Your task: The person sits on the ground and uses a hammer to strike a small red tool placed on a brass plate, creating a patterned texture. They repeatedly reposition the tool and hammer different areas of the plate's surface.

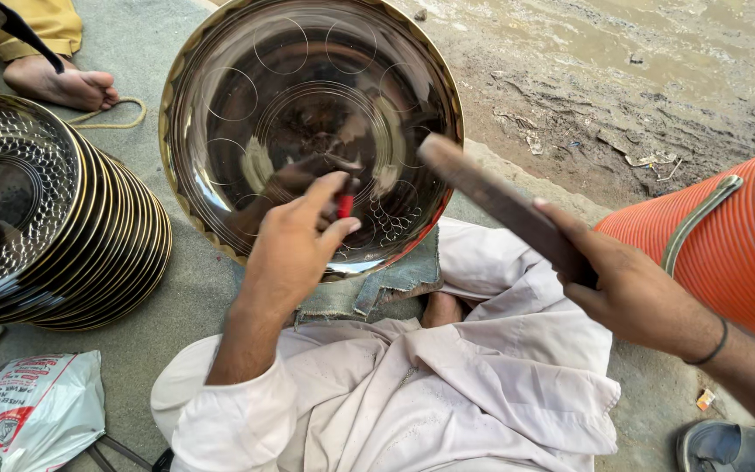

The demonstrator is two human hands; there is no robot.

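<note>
1. We judge the step in hand to be marking a pattern into the large metal dish point(308, 114) – it already carries scribed circles and a small patch of dots near its lower rim.
2. Our left hand point(294, 249) is closed in a pinch on a small red-tipped punch point(344, 204), its tip set against the dish's inner face just beside that dotted patch.
3. Our right hand point(631, 280) is wrapped shut around a flat wooden mallet point(500, 201), which is raised to the right of the dish, its far end over the dish's right rim and clear of the punch.
4. The next move, as we read it, calls for a short, square blow on the punch head – the left hand must keep the tip from skating on the polished metal.
5. The dish leans tilted, its lower rim resting on a folded cloth pad point(386, 284) in our lap; a stack of finished dishes point(63, 218) lies left of the dish, an orange cooler point(727, 253) well to its right.
</note>
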